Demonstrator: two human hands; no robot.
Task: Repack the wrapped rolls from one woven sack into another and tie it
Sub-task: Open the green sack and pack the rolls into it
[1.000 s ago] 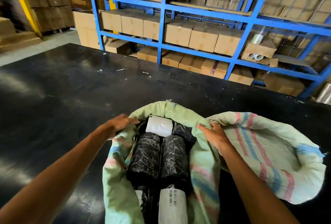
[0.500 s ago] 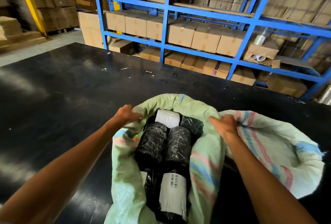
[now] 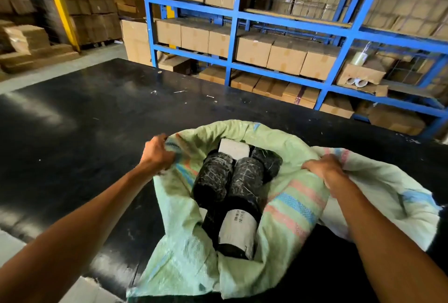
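A pale green woven sack (image 3: 288,208) with pink and blue stripes is lying open on the black table (image 3: 72,138), its mouth gaping toward the camera. Inside, several wrapped rolls (image 3: 213,179) are lying side by side – black, glossy, creased with whitish streaks – and the nearest roll (image 3: 238,230) is wearing a white label with a barcode. A pale rectangular end is showing at the back of the pile. The left hand (image 3: 157,152) is gripping the sack's left rim, fingers curled into the cloth; the right hand (image 3: 322,168) is clenching the right rim the same way. Just beside it, to the right, a second striped sack (image 3: 388,191) is sagging (what it holds is hidden by its folds). The lower rolls are buried under the top ones – their number is unclear.
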